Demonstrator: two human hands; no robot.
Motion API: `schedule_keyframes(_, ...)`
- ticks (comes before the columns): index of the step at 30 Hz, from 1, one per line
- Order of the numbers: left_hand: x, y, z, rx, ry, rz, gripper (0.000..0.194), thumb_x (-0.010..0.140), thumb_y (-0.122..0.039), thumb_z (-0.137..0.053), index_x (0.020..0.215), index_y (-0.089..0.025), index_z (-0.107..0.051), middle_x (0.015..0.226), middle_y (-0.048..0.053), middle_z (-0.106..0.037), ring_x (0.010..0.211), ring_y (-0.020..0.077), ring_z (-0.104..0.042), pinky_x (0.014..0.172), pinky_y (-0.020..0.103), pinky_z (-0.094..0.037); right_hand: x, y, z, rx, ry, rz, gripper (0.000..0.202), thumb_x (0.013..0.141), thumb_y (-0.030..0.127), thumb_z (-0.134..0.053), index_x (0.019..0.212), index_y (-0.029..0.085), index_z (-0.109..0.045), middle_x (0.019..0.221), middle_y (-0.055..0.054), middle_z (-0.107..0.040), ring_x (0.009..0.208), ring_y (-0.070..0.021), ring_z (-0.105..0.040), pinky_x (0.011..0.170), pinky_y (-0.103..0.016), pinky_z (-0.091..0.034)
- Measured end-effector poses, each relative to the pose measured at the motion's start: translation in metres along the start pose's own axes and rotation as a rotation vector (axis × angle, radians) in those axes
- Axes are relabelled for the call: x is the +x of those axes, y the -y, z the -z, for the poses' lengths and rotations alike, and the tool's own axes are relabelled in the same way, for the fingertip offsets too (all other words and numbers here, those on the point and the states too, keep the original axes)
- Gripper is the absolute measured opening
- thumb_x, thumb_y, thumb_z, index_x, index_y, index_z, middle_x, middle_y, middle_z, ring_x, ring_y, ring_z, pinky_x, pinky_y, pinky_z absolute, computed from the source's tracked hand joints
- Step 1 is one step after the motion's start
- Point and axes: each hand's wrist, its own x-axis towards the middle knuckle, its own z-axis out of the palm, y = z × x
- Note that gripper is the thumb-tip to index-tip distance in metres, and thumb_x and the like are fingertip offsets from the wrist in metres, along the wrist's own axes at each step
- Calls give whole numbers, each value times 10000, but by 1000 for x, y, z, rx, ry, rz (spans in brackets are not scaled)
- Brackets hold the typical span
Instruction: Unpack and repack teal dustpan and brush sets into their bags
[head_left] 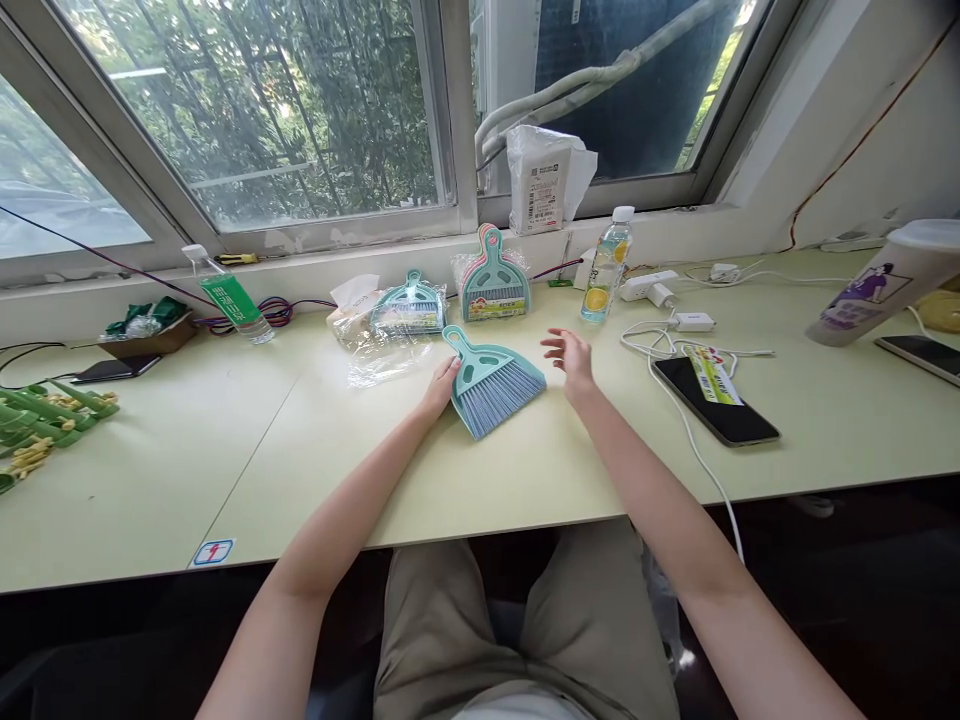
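A teal mini dustpan and brush set (499,385) is tilted just above or on the table, its grey-blue bristles facing me. My left hand (442,388) grips the set by its left edge; most of those fingers are hidden behind it. To the right of the set, apart from it, my right hand (571,362) is open with its fingers spread and nothing in them. Behind, another teal brush set in clear wrap (409,303) lies beside crumpled plastic film (390,360). A stack of brush sets (495,280) with a yellow-green label leans against the sill.
On the right are a phone (716,402) with a label card (714,376) on it, white cables (694,445), a drink bottle (606,270) and a large cup (877,285). A green-labelled bottle (232,298) leans at the left. Tissues (547,190) stand on the sill.
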Motion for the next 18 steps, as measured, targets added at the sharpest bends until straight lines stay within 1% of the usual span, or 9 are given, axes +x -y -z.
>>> schedule_keyframes(2,0,1,-3,45,33,-16,325,890,-454,-498,998,-182,-639,1058,62,-674,1032,221,-588,973,344,-432,-25,3,-20,-334,139,272,327,947,359,-365,938,201,-651,824,-56,-725,696,-163,-628,668,-284,-455)
schedule_keyframes(4,-1,2,-7,87,47,-53,314,905,-429,-463,983,-171,-623,1054,67,-663,1007,209,-582,953,332,-432,-47,5,-34,-744,265,618,305,956,313,-396,870,194,-663,944,-94,-719,899,-207,-615,789,-321,-437)
schedule_keyframes(5,-2,3,-9,109,40,-76,303,911,-412,-446,971,-167,-613,1038,67,-657,988,201,-578,939,325,-431,-56,5,-39,-904,292,744,304,963,302,-394,883,185,-663,989,-117,-707,973,-233,-591,832,-347,-420)
schedule_keyframes(7,-4,5,-13,159,7,-115,285,919,-393,-423,946,-167,-594,989,60,-644,944,187,-569,908,311,-431,-67,5,-44,-1027,302,834,299,970,292,-394,924,169,-663,1027,-137,-691,1032,-266,-558,871,-383,-390)
schedule_keyframes(10,-8,5,-18,204,-7,-143,291,928,-409,-406,907,-174,-575,933,48,-628,901,178,-557,873,302,-432,-69,6,-46,-1086,275,812,342,984,303,-356,930,166,-664,1002,-140,-692,990,-266,-573,844,-380,-395)
schedule_keyframes(12,-11,4,-21,196,36,-145,318,933,-429,-396,897,-171,-578,936,50,-633,908,182,-561,875,304,-435,-64,7,-46,-1028,262,675,368,974,318,-363,845,180,-679,940,-131,-707,905,-245,-605,801,-354,-417)
schedule_keyframes(15,-13,1,-25,164,119,-102,354,931,-446,-391,916,-160,-600,977,63,-656,939,196,-581,894,315,-445,-56,7,-40,-782,234,394,401,926,367,-425,642,201,-655,762,-95,-707,760,-223,-628,760,-334,-449)
schedule_keyframes(16,-12,1,-25,162,130,-90,353,929,-439,-394,939,-159,-609,1014,69,-663,968,203,-587,911,318,-443,-54,7,-37,-669,243,336,419,914,395,-431,605,205,-639,704,-79,-689,731,-222,-630,754,-336,-461)
schedule_keyframes(18,-9,0,-22,194,101,-88,343,927,-408,-394,1000,-160,-620,1108,81,-664,1049,214,-584,958,321,-430,-50,8,-29,-461,292,306,483,932,456,-350,632,214,-640,678,-59,-662,720,-222,-639,737,-346,-488)
